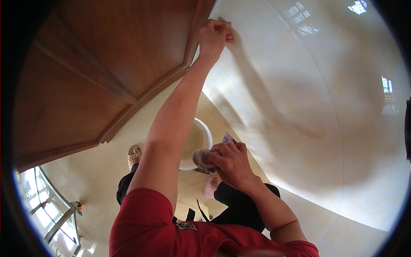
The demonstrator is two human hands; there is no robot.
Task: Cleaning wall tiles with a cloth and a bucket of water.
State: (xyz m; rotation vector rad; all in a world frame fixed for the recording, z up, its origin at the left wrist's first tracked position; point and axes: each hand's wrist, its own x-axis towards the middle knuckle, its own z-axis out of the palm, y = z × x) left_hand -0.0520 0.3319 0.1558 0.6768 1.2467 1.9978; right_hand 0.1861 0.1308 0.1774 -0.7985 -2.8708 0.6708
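Note:
My left hand is stretched far forward, beside the edge of a brown wooden door or panel and close to a glossy pale tiled wall. Its fingers are curled, and whether anything small is between them cannot be told. Nearer to my body, my right hand is shut on a bunched greyish-brown cloth, part of which sticks out past the fingers. Beneath that cloth stands a round white bucket or basin on the floor, partly hidden by my left forearm.
My feet in patterned slippers stand on the beige floor, either side of the bucket or basin. The wooden panel fills the upper left, and the wall rises along the right. A metal-framed glazed window or door is at lower left.

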